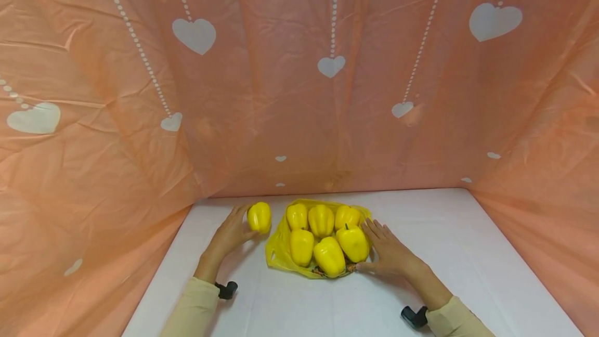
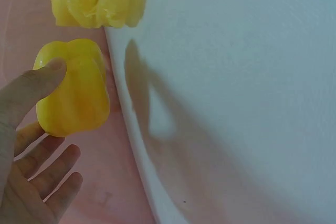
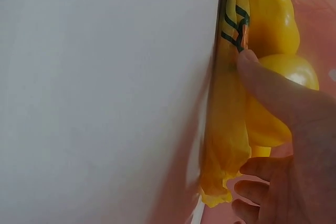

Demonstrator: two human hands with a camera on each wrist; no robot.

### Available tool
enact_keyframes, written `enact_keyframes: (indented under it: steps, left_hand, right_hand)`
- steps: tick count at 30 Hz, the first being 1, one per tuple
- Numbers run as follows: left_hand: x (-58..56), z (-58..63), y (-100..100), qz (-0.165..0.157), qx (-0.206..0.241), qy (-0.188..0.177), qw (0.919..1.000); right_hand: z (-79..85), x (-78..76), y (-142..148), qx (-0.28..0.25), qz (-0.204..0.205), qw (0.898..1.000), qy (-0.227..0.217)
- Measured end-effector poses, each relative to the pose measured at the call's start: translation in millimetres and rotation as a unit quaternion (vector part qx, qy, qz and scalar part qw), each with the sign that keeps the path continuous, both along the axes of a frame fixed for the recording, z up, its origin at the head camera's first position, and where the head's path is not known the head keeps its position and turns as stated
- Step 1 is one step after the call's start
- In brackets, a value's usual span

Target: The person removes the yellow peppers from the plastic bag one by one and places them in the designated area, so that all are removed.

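Observation:
My left hand [image 1: 232, 232] pinches a yellow bell pepper [image 1: 259, 218] between thumb and fingers, left of the bag. In the left wrist view the thumb lies on the pepper's near side [image 2: 73, 93], and the lower fingers are spread. A flat yellow plastic bag [image 1: 278, 255] lies on the table with several more yellow bell peppers [image 1: 321, 220] on it, in two rows. At its right edge my right hand [image 1: 390, 251] touches the bag beside the nearest pepper [image 1: 353, 243], fingers extended. The right wrist view shows that thumb against the bag's printed edge [image 3: 231, 77].
A white table [image 1: 290, 308] stretches under everything. Behind it and at both sides hangs a pink curtain [image 1: 299, 118] with white hearts. Black wrist cameras are strapped to the left wrist [image 1: 227, 290] and right wrist [image 1: 414, 317].

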State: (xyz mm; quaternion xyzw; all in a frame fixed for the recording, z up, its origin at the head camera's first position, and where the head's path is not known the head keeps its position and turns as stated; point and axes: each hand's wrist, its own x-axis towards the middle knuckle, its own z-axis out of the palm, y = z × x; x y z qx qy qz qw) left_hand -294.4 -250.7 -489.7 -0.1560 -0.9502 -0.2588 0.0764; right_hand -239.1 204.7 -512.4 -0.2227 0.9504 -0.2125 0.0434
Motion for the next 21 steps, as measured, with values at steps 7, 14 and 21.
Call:
enact_keyframes:
  steps: [7,14,21]
  left_hand:
    - [-4.9,-6.6,-5.1,-0.001,0.012,-0.032,0.9994]
    - [-7.8,-9.9,-6.7,-0.011,0.000,-0.031,0.9994]
    - [-9.5,-11.9,-6.6,-0.010,0.006,-0.044,0.9990]
  right_hand:
    - [1.4,1.3,-1.0,-0.007,-0.002,1.000,-0.007]
    - [0.5,0.5,-0.4,-0.005,0.001,1.000,-0.006]
    - [0.5,-0.4,-0.2,-0.008,-0.001,1.000,-0.011]
